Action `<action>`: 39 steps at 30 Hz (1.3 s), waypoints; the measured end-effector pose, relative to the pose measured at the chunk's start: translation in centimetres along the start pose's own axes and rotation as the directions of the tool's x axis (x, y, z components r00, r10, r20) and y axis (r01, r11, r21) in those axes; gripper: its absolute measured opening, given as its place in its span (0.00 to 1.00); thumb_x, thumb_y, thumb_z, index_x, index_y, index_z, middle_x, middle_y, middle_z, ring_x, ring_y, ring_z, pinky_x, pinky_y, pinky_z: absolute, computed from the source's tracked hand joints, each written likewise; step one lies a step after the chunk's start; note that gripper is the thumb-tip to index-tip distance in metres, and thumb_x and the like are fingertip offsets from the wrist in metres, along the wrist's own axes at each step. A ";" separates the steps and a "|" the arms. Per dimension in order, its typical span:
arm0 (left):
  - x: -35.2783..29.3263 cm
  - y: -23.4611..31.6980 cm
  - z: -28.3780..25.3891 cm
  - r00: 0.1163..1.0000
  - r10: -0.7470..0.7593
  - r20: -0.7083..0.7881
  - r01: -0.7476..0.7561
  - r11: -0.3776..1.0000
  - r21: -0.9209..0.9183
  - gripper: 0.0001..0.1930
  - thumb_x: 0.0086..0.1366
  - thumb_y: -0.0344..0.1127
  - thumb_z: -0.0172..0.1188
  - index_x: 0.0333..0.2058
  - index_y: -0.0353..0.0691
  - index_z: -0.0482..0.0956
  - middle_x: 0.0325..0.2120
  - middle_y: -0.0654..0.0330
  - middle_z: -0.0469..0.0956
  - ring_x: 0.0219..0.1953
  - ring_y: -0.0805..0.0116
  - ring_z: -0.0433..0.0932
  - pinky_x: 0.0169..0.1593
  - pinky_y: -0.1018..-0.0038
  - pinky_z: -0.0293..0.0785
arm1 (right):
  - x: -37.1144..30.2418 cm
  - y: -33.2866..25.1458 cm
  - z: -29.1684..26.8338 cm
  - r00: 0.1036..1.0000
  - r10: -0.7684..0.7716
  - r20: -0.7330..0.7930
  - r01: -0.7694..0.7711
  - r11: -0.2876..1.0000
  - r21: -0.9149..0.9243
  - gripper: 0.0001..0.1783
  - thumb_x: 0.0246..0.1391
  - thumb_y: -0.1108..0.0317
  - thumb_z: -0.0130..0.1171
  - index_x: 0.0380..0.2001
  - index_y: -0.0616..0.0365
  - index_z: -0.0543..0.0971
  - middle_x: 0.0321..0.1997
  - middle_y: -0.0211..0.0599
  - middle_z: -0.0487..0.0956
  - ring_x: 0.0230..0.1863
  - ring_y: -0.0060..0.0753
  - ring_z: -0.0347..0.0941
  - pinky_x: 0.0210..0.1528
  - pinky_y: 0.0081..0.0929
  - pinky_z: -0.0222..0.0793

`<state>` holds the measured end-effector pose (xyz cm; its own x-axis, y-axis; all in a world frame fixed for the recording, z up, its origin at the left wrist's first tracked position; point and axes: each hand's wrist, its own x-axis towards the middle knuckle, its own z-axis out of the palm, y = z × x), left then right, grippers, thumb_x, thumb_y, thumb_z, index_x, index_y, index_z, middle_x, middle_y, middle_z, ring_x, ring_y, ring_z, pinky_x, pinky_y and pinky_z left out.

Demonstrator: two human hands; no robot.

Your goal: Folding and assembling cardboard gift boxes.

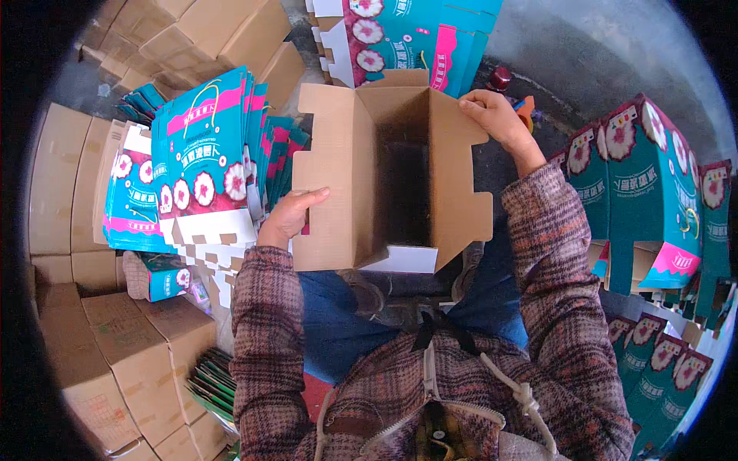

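Nearest the lower edge of the frame, your plaid jacket sleeves (265,338) rise toward a half-opened corrugated carton (392,165) held over your lap at the centre of the picture. Its brown inner walls face you, the dark hollow runs down the middle, and a white flap shows at its lower edge.

Your left hand (290,215), centre-left, is closed on the carton's left panel, thumb on the inner face and fingers hidden behind the board. Your right hand (492,115), upper right of centre, pinches the top corner of the right panel between thumb and fingers. Neither hand holds anything else.

To do this squaring well, I would judge that you should keep both grips close to the fold lines, pull the two panels apart evenly so the walls come to right angles, and let the notched tabs on each side edge stay free instead of crushing them under your thumbs. Keep the white flap clear of your knees.

Just left of your left hand, a stack of flat teal and pink printed cartons (204,165) leans upright, touching a second flat pile further left. Plain brown shipping boxes (123,346) fill the lower left and the upper left. At the right of the frame, erected teal cartons (646,184) stand together, with more teal blanks at the top centre.
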<state>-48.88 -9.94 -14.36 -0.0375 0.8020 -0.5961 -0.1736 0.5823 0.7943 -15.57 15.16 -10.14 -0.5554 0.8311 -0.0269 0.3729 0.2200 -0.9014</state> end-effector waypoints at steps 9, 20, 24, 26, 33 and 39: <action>0.4 -1.3 -0.4 0.996 0.085 0.012 -0.077 0.952 -0.296 0.18 0.62 0.32 0.60 0.50 0.34 0.73 0.44 0.59 0.77 0.45 0.67 0.77 0.49 0.70 0.73 | -3.0 -2.0 -1.0 0.985 -0.162 -0.053 0.166 0.981 0.099 0.13 0.59 0.63 0.55 0.36 0.64 0.77 0.26 0.24 0.75 0.28 0.12 0.67 0.30 0.17 0.64; -0.6 -0.9 -0.3 0.963 0.252 0.099 -0.214 0.933 -0.289 0.22 0.63 0.32 0.57 0.55 0.34 0.68 0.49 0.59 0.74 0.51 0.66 0.73 0.54 0.68 0.69 | -7.4 -5.4 -4.2 0.967 -0.191 0.167 0.121 0.926 0.359 0.13 0.60 0.63 0.56 0.41 0.62 0.74 0.34 0.23 0.75 0.36 0.12 0.67 0.39 0.16 0.64; -0.7 -0.7 -0.2 0.957 0.262 0.123 -0.217 0.931 -0.294 0.22 0.63 0.32 0.57 0.55 0.34 0.68 0.50 0.59 0.74 0.51 0.66 0.73 0.54 0.68 0.68 | -8.4 -5.8 -5.0 0.955 -0.200 0.221 0.111 0.927 0.359 0.13 0.59 0.64 0.57 0.42 0.62 0.73 0.34 0.24 0.75 0.36 0.13 0.68 0.40 0.17 0.64; -0.6 -0.8 0.1 0.958 0.270 0.102 -0.231 0.930 -0.285 0.22 0.63 0.31 0.56 0.55 0.34 0.67 0.50 0.59 0.73 0.52 0.66 0.72 0.55 0.68 0.67 | -9.0 -6.2 -5.3 0.950 -0.198 0.243 0.107 0.934 0.342 0.12 0.59 0.65 0.57 0.41 0.61 0.72 0.34 0.24 0.75 0.36 0.13 0.68 0.40 0.17 0.64; -0.5 -1.3 0.0 0.953 0.248 0.173 -0.185 0.930 -0.317 0.21 0.64 0.29 0.54 0.56 0.32 0.67 0.50 0.57 0.73 0.52 0.65 0.73 0.55 0.67 0.68 | -9.4 -5.5 -5.5 0.947 -0.195 0.254 0.085 0.918 0.387 0.12 0.59 0.66 0.57 0.41 0.60 0.72 0.34 0.24 0.74 0.37 0.13 0.67 0.40 0.16 0.64; -1.2 0.1 0.6 0.983 0.185 -0.020 -0.179 0.970 0.164 0.19 0.66 0.33 0.52 0.54 0.31 0.69 0.47 0.55 0.76 0.46 0.64 0.77 0.52 0.70 0.70 | -8.0 -4.6 -5.5 0.964 -0.210 0.160 0.171 0.959 0.228 0.13 0.61 0.62 0.55 0.41 0.60 0.74 0.36 0.24 0.75 0.40 0.14 0.69 0.44 0.16 0.63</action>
<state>-48.30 -10.81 -13.49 -0.0890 0.8928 -0.4415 -0.0007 0.4432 0.8964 -8.77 10.29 -3.40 -0.7332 0.6734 0.0941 0.0929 0.2363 -0.9672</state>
